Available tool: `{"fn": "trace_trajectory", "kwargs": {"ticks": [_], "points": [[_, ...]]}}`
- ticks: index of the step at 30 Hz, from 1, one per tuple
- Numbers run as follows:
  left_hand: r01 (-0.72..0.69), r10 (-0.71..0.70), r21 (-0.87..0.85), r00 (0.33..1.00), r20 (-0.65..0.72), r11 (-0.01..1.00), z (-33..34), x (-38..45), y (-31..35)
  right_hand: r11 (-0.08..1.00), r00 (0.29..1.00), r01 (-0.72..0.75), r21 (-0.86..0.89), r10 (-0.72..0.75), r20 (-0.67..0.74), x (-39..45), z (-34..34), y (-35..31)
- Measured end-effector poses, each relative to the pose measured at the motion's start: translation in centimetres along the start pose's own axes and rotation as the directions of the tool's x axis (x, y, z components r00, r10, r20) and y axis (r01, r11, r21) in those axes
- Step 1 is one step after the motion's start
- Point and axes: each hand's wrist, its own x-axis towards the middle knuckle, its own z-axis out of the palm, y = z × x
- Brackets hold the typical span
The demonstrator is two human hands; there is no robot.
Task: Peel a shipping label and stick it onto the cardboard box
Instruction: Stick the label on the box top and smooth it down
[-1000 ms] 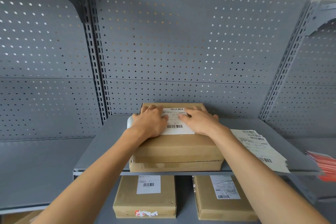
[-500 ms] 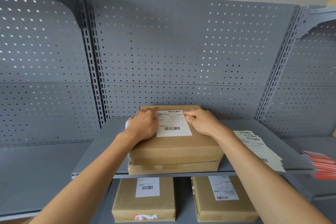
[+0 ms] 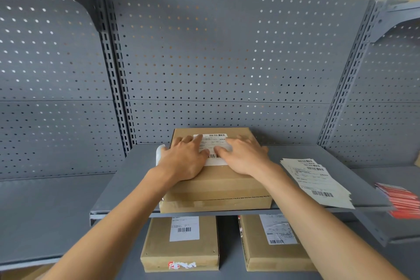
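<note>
A brown cardboard box [image 3: 216,186] sits on the grey metal shelf [image 3: 127,179]. A white shipping label [image 3: 214,143] with barcodes lies flat on the box's top. My left hand [image 3: 184,159] rests palm down on the label's left side, fingers spread. My right hand [image 3: 244,154] lies flat on its right side, fingers together over the label. Both hands cover part of the label. A curled white backing sheet [image 3: 159,153] pokes out to the left of my left hand.
A fanned stack of shipping labels [image 3: 316,179] lies on the shelf right of the box. Red cards [image 3: 402,200] sit at the far right edge. Two labelled boxes [image 3: 181,243] [image 3: 272,243] stand on the shelf below. Perforated grey panels close off the back.
Both hands have slid inward over the label; half a second ago they were at its left and right edges with the middle of the label showing.
</note>
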Motion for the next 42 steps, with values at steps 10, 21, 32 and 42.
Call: {"fn": "trace_trajectory", "kwargs": {"ticks": [10, 21, 32, 42], "points": [[-0.066, 0.067, -0.083, 0.998, 0.001, 0.994, -0.4, -0.1, -1.5, 0.995, 0.998, 0.061, 0.080, -0.062, 0.012, -0.5, -0.8, 1.6], [-0.070, 0.070, -0.110, 0.998, -0.009, 0.991, -0.6, -0.7, -1.6, 0.979, 0.996, 0.083, 0.187, -0.078, -0.032, -1.1, -1.2, 1.9], [-0.058, 0.058, -0.027, 0.998, 0.036, 0.998, -0.8, -1.6, -0.5, 1.000, 0.998, 0.030, 0.002, -0.030, 0.051, -2.3, -0.7, -0.2], [-0.118, 0.138, -0.213, 0.987, 0.079, 0.970, -1.5, -2.4, -2.5, 0.977, 0.991, 0.097, 0.190, -0.113, 0.076, -3.5, -2.3, 1.5]]}}
